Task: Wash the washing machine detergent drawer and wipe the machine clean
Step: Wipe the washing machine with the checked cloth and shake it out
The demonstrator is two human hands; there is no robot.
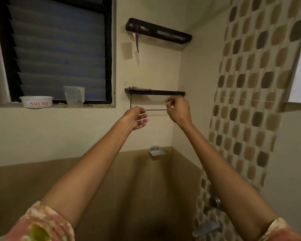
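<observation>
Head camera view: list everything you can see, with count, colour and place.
window: one, black frame, upper left
tub: one, white with red lettering, window sill
measuring cup: one, clear, sill, right of tub
mesh shelf: one, black, high on wall
tag: one, pink, hanging from mesh shelf
lower shelf: one, black, mid wall, thin rail beneath
cloth: one, checked, on lower shelf
soap dish: one, metal grey, wall below rail
tap fittings: two, metal grey, lower right wall
patterned tiles: one strip, brown and beige, right wall
left hand: one, fingers curled at the rail, grip unclear
right hand: one, fingertips together near rail's right end, grip unclear
</observation>
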